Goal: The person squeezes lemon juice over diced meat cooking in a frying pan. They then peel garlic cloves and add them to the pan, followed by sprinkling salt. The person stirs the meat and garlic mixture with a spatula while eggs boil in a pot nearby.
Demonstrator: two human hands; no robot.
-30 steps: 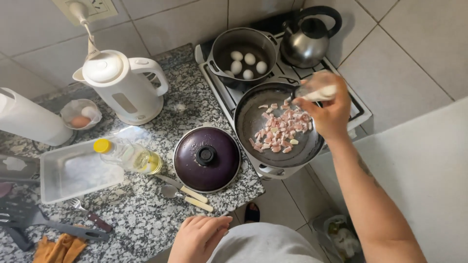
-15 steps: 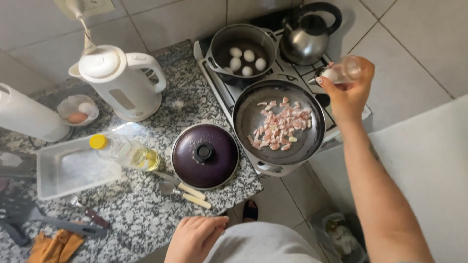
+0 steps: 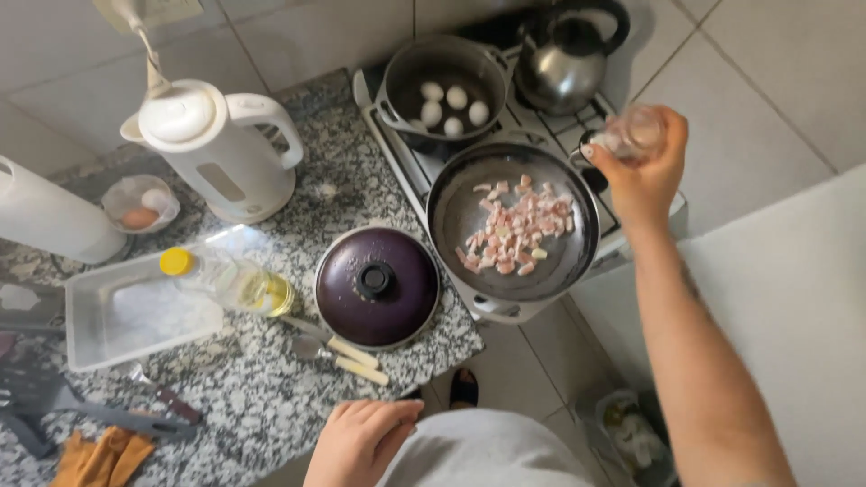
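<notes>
My right hand (image 3: 642,169) grips a small clear glass shaker (image 3: 637,132), raised just right of a dark frying pan (image 3: 449,209) on the stove. Chopped pink bacon pieces (image 3: 516,231) lie in the pan's middle. Behind it stands a pot (image 3: 401,74) with several white eggs (image 3: 454,105) inside. My left hand (image 3: 359,439) rests low against my grey shirt at the counter's front edge, holding nothing, fingers loosely together.
A dark purple lid (image 3: 376,285) lies on the granite counter (image 3: 262,397) next to an oil bottle (image 3: 230,280) on its side, cutlery (image 3: 338,346), a clear tray (image 3: 126,311) and a white kettle (image 3: 209,149). A steel kettle (image 3: 566,63) sits at the stove's back.
My right hand lifted the shaker from over the pan and moved it right, off the pan's rim. The left hand stayed by my shirt.
</notes>
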